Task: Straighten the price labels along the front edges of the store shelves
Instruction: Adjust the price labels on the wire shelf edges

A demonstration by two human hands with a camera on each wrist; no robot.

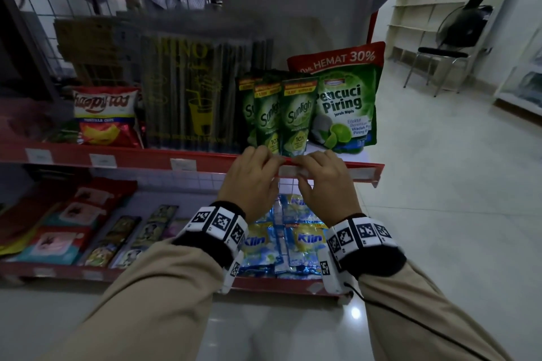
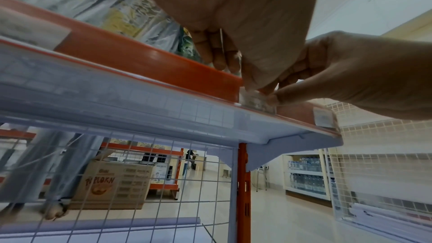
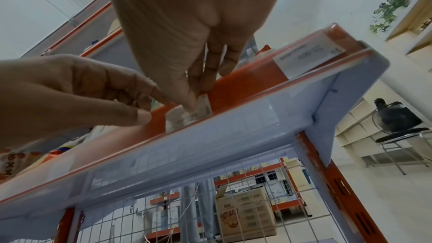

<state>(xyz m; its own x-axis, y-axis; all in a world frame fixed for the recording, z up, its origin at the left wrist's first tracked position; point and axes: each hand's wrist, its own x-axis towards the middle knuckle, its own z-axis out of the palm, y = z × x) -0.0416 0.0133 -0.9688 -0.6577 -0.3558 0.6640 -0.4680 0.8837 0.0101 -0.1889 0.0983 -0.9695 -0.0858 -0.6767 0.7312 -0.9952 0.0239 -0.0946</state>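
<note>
A small white price label (image 1: 289, 170) sits in the clear strip of the red shelf edge (image 1: 146, 157), below the Sunlight pouches. My left hand (image 1: 264, 164) holds its left end, fingers curled over the rail top, thumb on the front. My right hand (image 1: 311, 168) holds its right end the same way. In the right wrist view my right thumb (image 3: 187, 97) presses the label (image 3: 177, 119) against the rail and partly covers it. In the left wrist view both thumbs meet over the label (image 2: 257, 103). Another label (image 1: 359, 173) sits at the rail's right end.
More labels (image 1: 183, 164) (image 1: 102, 160) line the rail to the left. Green Sunlight pouches (image 1: 293, 114), a dish-soap bag (image 1: 343, 102), a straw pack (image 1: 199, 97) and a chips bag (image 1: 105, 117) stand above. Klin sachets (image 1: 305, 240) lie below. A chair (image 1: 440, 61) stands far right.
</note>
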